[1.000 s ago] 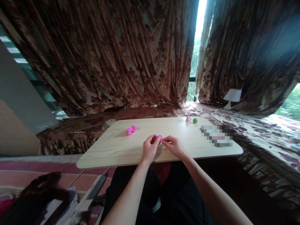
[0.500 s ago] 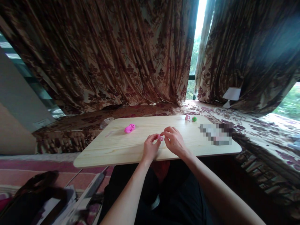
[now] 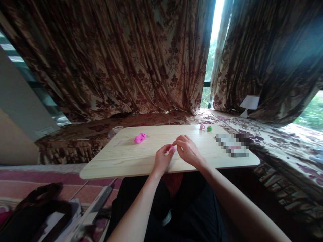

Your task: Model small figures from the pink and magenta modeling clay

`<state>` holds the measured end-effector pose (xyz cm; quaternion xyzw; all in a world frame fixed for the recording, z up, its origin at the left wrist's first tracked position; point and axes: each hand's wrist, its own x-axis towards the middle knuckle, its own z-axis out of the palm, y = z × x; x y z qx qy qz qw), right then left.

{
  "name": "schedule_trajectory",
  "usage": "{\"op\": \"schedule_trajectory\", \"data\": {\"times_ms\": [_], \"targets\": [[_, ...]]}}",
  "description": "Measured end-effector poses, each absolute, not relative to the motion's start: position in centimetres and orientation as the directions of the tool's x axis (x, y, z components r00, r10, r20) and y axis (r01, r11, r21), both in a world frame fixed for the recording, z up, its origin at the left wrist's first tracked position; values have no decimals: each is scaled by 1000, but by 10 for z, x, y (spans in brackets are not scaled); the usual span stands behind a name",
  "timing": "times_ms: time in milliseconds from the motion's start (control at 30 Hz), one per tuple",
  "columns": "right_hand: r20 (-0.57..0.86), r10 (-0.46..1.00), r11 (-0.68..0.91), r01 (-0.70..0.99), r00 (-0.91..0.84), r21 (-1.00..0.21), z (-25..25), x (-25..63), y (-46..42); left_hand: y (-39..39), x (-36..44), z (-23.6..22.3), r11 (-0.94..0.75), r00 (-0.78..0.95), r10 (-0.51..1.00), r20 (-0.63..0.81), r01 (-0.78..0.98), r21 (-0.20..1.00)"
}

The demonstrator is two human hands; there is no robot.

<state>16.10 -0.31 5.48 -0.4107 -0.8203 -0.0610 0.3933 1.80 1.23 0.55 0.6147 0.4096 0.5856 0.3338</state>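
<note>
Over the middle of a light wooden table (image 3: 126,164), my left hand (image 3: 163,159) and my right hand (image 3: 188,150) meet. Both pinch a small pink piece of clay (image 3: 172,148) between their fingertips. Most of that piece is hidden by my fingers. A larger lump of pink clay (image 3: 140,137) lies on the table to the left, apart from both hands.
At the table's far edge sit a small pink clay figure (image 3: 202,127) and a green clay ball (image 3: 209,128). A blurred flat object (image 3: 232,145) lies at the right. A clear cup (image 3: 114,131) stands off the far left corner. Patterned curtains and a white lamp (image 3: 249,102) are behind.
My right hand has moved up and over the pink piece, its fingers now curling above it. The left hand stays put, still pinching the piece.
</note>
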Motion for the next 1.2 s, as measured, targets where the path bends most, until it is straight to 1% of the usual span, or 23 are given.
{"op": "schedule_trajectory", "data": {"times_ms": [400, 900, 1200], "targets": [[688, 621, 675, 703, -377, -224, 58, 161, 0, 11, 17, 8, -447, -20, 893, 449, 62, 892], [654, 633, 685, 693, -415, -224, 64, 161, -1, 11, 18, 7, -441, 21, 897, 441, -7, 898], [625, 656, 673, 704, -424, -229, 63, 160, 0, 9, 15, 7, -454, 18, 891, 454, 26, 890]]}}
